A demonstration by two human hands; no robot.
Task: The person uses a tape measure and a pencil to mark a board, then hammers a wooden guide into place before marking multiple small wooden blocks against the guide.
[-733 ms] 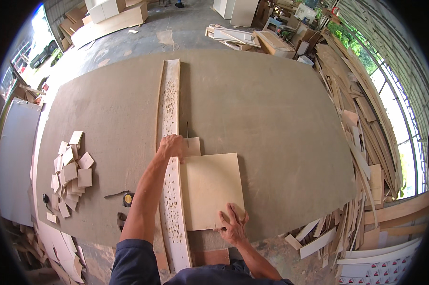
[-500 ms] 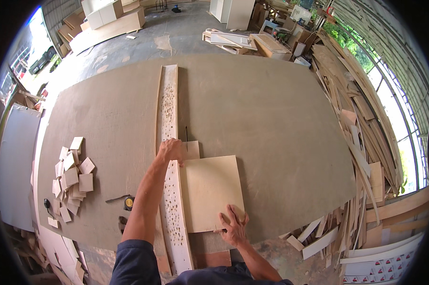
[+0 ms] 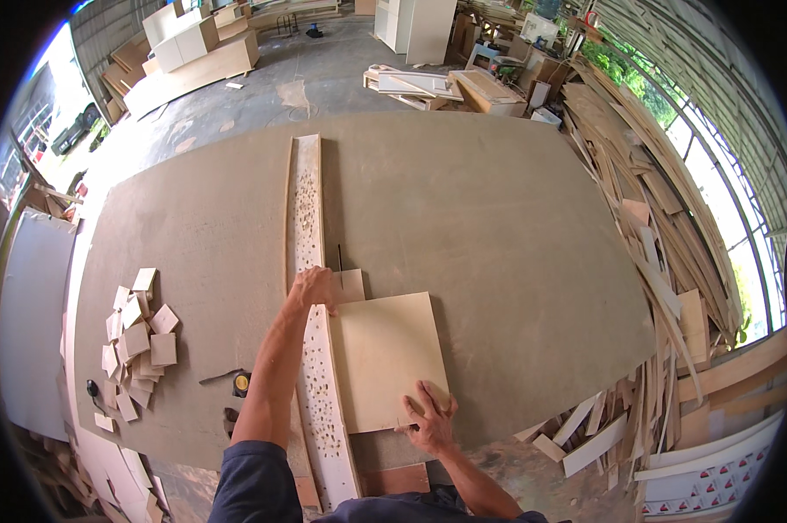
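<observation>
A square pale wooden panel [image 3: 385, 362] lies against the right side of a long white strip [image 3: 317, 383] dotted with small holes. My right hand [image 3: 430, 423] grips the panel's near right corner, fingers spread on top and palm at the near edge. Reaching over the strip, my left hand [image 3: 312, 288] has its fingers curled down at the panel's far left corner, on a small wooden piece [image 3: 349, 286]. Its fingertips are partly hidden. A thin dark upright blade [image 3: 340, 255] stands at the far edge of that small piece.
On the left of the brown tabletop [image 3: 498, 200] is a pile of small wooden squares [image 3: 137, 340]. A tape measure [image 3: 241, 383] lies by my left forearm. Wood offcuts [image 3: 672, 261] crowd the right side; pale cabinets [image 3: 415, 30] stand on the floor beyond.
The whole view has shifted slightly, so the tabletop sits lower in the picture. Against the table, the panel and both hands have moved at most a little away from me; both grips look unchanged.
</observation>
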